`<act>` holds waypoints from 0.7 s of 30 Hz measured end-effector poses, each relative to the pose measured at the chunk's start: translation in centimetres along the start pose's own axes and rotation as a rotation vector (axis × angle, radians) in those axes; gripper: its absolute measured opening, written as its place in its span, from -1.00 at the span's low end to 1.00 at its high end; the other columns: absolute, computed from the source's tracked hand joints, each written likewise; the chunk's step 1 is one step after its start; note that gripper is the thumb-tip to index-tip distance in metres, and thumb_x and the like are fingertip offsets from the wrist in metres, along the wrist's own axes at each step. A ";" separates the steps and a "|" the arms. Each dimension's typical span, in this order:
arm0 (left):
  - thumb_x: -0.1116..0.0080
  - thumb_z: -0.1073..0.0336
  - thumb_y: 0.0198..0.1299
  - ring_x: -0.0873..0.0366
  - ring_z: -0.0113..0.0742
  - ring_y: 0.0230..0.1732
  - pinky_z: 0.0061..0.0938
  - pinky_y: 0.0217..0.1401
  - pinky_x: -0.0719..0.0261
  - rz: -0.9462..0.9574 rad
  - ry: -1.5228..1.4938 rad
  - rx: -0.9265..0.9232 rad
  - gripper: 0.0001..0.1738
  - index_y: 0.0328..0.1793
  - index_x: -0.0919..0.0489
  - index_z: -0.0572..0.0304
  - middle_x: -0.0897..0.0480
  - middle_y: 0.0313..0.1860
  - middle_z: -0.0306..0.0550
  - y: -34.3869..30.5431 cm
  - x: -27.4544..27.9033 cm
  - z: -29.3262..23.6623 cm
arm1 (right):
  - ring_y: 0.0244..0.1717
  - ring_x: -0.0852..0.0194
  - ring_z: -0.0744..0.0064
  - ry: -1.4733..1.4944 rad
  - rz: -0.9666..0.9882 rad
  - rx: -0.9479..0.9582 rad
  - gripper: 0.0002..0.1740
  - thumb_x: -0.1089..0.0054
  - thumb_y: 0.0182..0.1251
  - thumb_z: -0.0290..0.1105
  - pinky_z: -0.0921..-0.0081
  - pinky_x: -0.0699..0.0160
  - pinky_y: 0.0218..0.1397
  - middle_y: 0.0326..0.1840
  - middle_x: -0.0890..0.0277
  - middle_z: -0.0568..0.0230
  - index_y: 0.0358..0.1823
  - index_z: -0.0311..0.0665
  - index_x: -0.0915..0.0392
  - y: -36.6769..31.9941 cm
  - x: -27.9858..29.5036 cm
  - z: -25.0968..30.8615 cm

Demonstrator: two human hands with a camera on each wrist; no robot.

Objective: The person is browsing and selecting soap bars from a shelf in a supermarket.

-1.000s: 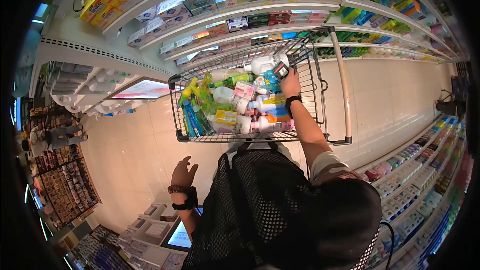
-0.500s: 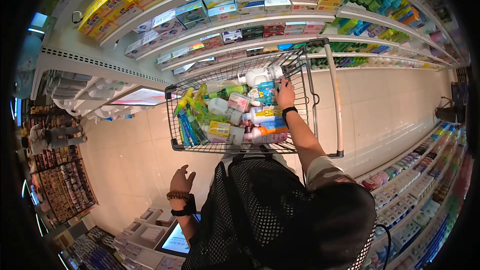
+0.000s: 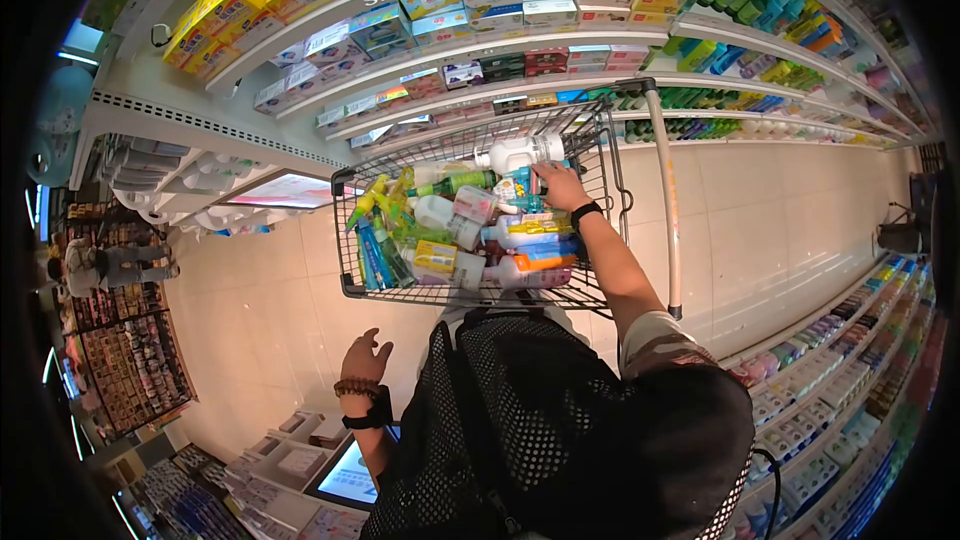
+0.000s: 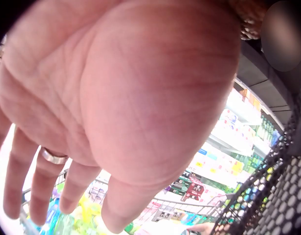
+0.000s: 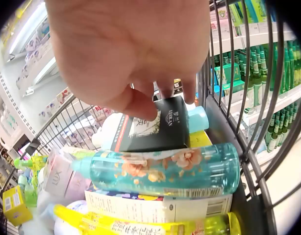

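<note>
Inside the shopping cart, my right hand is at the end by the handle. The right wrist view shows that hand pinching a black box, thumb on its printed face and fingers behind its upper edge. A clear blue bottle with flower print lies just in front of the box. Nearer still is a yellow bottle. A large white bottle lies beside my right hand. My left hand hangs away from the cart, holding nothing, its fingers loosely extended in the left wrist view.
Green bottles, a pink-white pack and a yellow box fill the cart. Shelves of boxed goods run along its far side. Another shelf stands at the right, a lit screen behind my left arm.
My right hand has brought the black box down among the bottles and shifted left, toward the cart's middle. The left hand stays hanging. The cart sits slightly lower in the head view.
</note>
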State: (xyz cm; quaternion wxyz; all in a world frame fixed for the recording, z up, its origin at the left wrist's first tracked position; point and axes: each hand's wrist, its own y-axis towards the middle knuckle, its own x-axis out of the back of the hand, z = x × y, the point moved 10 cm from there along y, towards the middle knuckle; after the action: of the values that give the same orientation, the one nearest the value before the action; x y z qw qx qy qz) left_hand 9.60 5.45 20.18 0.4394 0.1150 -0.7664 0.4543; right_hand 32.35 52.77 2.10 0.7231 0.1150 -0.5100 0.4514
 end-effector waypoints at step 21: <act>-0.32 0.04 0.30 -0.70 0.08 0.03 -0.13 0.11 -0.66 -0.034 -0.016 -0.004 -0.42 0.34 -0.57 0.20 -0.74 -0.02 0.14 -0.6 -0.1 -2.3 | 0.00 -0.61 -0.02 0.196 -0.942 0.374 -0.63 -0.14 0.21 -0.59 0.15 -0.57 0.10 -0.10 -0.68 0.03 0.06 -0.31 -0.65 -2.7 26.9 10.8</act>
State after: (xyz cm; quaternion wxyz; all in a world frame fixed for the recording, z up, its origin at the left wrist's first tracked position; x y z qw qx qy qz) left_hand 11.33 6.88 20.94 0.4412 0.1307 -0.7688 0.4442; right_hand 29.55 58.86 30.38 0.8594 0.4167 -0.2435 0.1691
